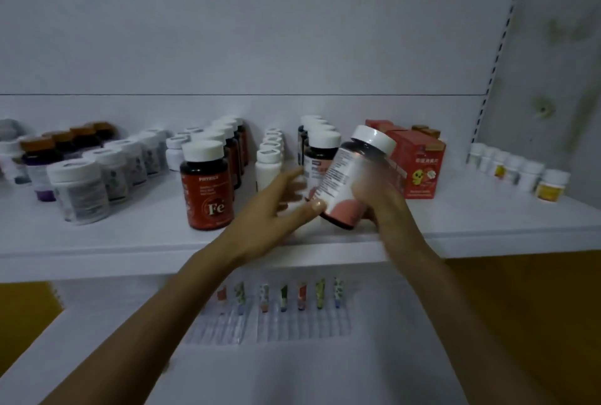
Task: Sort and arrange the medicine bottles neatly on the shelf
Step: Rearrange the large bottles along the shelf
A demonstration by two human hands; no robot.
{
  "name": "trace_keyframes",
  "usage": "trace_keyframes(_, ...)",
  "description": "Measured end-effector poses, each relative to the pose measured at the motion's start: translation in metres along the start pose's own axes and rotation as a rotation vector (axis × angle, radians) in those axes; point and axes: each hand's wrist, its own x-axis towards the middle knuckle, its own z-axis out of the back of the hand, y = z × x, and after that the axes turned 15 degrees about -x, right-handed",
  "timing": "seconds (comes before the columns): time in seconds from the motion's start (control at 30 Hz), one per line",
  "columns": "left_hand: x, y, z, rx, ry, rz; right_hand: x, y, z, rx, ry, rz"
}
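Note:
My right hand grips a dark bottle with a pink-and-white label and white cap, tilted to the right just above the white shelf. My left hand reaches in with fingers spread, its thumb touching the bottle's lower left side and its fingers near the front bottle of a matching row. To the left, a row of red-labelled "Fe" bottles runs from front to back. Between the two rows stands a line of plain white bottles.
Red boxes stand right of my hands. Small white bottles line the far right; grey-labelled and brown-capped bottles fill the left. Small tubes lie on the lower shelf. A slotted upright bounds the right side.

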Motion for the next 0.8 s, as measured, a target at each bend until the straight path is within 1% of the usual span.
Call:
trace_keyframes(0.03, 0.003, 0.001, -0.001, -0.063, 0.074, 0.012, -0.002, 0.000, 0.004, 0.034, 0.018, 0.006)
trace_keyframes(0.1, 0.008, 0.006, -0.004, -0.102, 0.178, -0.007, -0.005, -0.003, 0.006, 0.041, 0.018, 0.009)
trace_keyframes(0.2, 0.016, 0.007, -0.004, -0.200, 0.261, -0.048, -0.003, -0.001, -0.001, 0.011, -0.014, 0.001)
trace_keyframes(0.27, 0.020, 0.008, -0.001, -0.232, 0.251, -0.089, 0.002, 0.003, -0.006, 0.030, -0.011, -0.018)
trace_keyframes(0.33, 0.021, 0.015, 0.005, -0.243, 0.175, -0.121, 0.007, 0.005, -0.011, 0.035, -0.006, -0.010)
trace_keyframes(0.4, 0.022, 0.024, 0.011, -0.198, 0.099, -0.141, 0.010, 0.004, -0.013, 0.033, -0.011, 0.015)
trace_keyframes(0.47, 0.021, 0.029, 0.013, -0.122, 0.068, -0.143, 0.008, 0.001, -0.012, 0.055, -0.005, 0.007)
trace_keyframes(0.53, 0.021, 0.030, 0.012, -0.151, 0.097, -0.128, 0.006, -0.002, -0.009, 0.058, 0.020, 0.015)
trace_keyframes(0.6, 0.022, 0.029, 0.010, -0.265, 0.182, -0.090, 0.005, -0.004, -0.007, 0.042, 0.033, 0.019)
trace_keyframes(0.67, 0.023, 0.027, 0.011, -0.334, 0.222, -0.053, 0.005, -0.004, -0.008, 0.035, 0.057, 0.027)
trace_keyframes(0.73, 0.023, 0.028, 0.011, -0.337, 0.201, -0.058, 0.005, -0.004, -0.009, 0.032, 0.079, 0.041)
trace_keyframes(0.8, 0.022, 0.027, 0.010, -0.313, 0.141, -0.081, 0.005, -0.005, -0.009, 0.023, 0.065, 0.056)
